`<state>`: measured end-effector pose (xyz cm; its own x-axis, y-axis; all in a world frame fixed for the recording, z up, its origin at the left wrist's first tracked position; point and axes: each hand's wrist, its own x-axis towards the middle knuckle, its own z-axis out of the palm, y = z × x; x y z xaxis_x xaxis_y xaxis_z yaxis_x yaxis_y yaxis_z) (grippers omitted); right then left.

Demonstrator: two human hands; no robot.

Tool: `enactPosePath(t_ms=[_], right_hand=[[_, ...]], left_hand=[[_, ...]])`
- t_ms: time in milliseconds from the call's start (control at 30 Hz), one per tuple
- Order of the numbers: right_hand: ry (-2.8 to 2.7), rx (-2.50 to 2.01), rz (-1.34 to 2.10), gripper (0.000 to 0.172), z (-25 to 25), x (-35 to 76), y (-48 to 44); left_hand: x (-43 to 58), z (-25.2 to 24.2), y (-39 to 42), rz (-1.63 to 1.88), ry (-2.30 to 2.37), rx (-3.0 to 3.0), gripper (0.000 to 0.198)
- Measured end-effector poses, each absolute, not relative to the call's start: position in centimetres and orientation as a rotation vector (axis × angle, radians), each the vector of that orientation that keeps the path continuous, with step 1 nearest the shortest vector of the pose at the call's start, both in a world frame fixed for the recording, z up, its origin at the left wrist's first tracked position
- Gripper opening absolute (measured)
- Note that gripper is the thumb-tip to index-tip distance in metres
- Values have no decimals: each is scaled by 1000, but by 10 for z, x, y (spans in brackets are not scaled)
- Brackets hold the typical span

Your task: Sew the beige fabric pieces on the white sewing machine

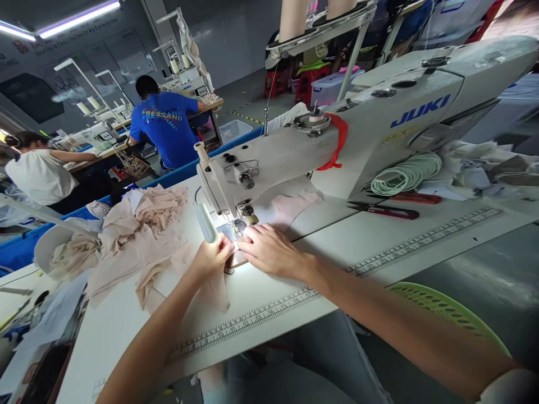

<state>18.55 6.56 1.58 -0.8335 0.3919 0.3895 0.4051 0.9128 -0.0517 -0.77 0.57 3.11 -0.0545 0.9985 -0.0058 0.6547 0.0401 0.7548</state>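
Head view, looking down over a white sewing table with a printed ruler along its near edge. Left hand curled, fingers pinched shut on a piece of beige fabric, pressing it flat just near of the needle area. Right hand lying flat and open beside it, fingertips touching the same fabric right at the presser foot, gripping nothing. Fabric trailing from under the needle toward the near edge, draped below the left wrist. White sewing machine stretching off to the far right, red ribbon tied round its arm. Heap of beige pieces piled to the left, well apart from the hands. Red-handled snips and a coil of pale cord resting to the right, by the machine base. Green basket at the near right. Two people seated at far-left benches.
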Motion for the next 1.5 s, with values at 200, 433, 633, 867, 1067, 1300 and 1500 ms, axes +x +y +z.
enactPosePath(t_ms=[200,433,633,867,1067,1300,1500], right_hand=[[-2673,-697,67,22,18,191,64],[-2655,-717,141,22,18,194,65],[-2644,-689,62,22,14,192,65],[-2661,-638,-75,20,14,192,64],[-2725,-594,-218,22,20,191,60],[-2757,-604,-208,23,21,188,58],[-2775,-619,-186,32,21,187,57]], left_hand=[[-7,33,9,778,1774,1668,19],[-11,28,11,771,1774,1591,17],[-11,26,12,804,1768,1564,16],[-7,29,10,771,1814,1555,14],[-9,31,11,628,1904,1712,14],[7,38,-17,448,1959,2642,26],[17,8,-32,791,1743,2787,30]])
